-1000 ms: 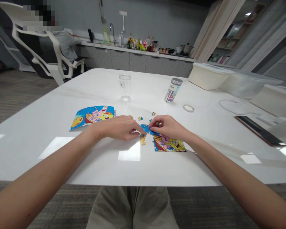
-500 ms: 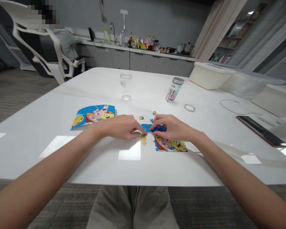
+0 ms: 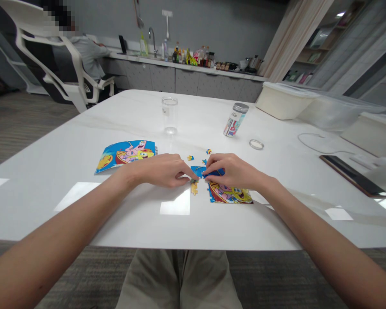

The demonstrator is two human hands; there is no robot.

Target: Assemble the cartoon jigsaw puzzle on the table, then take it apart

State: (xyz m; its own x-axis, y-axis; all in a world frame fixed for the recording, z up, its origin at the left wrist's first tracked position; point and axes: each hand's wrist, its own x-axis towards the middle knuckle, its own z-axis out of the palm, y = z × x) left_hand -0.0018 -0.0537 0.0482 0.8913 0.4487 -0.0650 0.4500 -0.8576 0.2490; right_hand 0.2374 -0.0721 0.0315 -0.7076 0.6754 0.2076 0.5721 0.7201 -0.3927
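Note:
A partly built cartoon jigsaw puzzle (image 3: 229, 194) lies on the white table (image 3: 83, 128) in front of me. My right hand (image 3: 233, 169) rests on its upper part, fingertips pinched on a blue puzzle piece (image 3: 214, 173). My left hand (image 3: 162, 169) lies knuckles up just left of it, index finger stretched out and pressing a blue piece (image 3: 197, 171) at the puzzle's top left corner. A small yellow piece cluster (image 3: 194, 187) sits under my left fingertips. Two loose pieces (image 3: 190, 158) lie just beyond my hands.
A printed reference picture (image 3: 126, 154) lies to the left. Farther back stand an empty clear jar (image 3: 169, 114), a lidded puzzle tube (image 3: 234, 120) and a round lid (image 3: 256, 144). A phone (image 3: 352, 175) and cable lie right, plastic bins (image 3: 284, 101) behind. A person sits in a chair far left.
My right hand shifted slightly toward my left and closed down on the blue piece at the puzzle's top. My left hand stayed in place.

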